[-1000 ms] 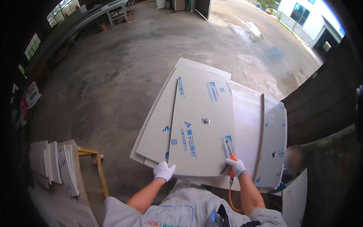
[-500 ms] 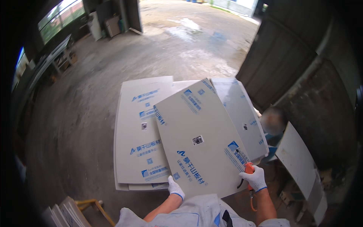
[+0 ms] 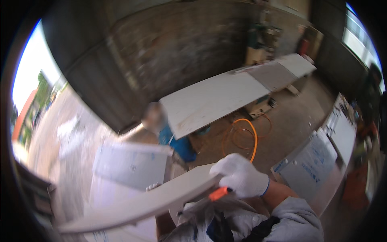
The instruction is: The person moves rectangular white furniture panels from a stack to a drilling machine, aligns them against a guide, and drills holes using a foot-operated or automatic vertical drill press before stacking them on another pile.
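Fingers at a raised pale panel (image 3: 149, 201)

Right hand (image 3: 238, 175): fingers curled over the panel's right end, orange tool (image 3: 219, 194) just below them. Left hand (image 3: 153, 186): fingertips at the far edge, rest hidden; firmness cannot be told. Panel: slanting from right hand down to lower left. Hazard, judged: tool crowding the right grip could cause slipping; a wide swing could strike the co-worker (image 3: 177, 145).

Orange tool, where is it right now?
In the head view, the orange tool is low and just right of centre, directly below the gloved right hand, by the right end of the pale panel.
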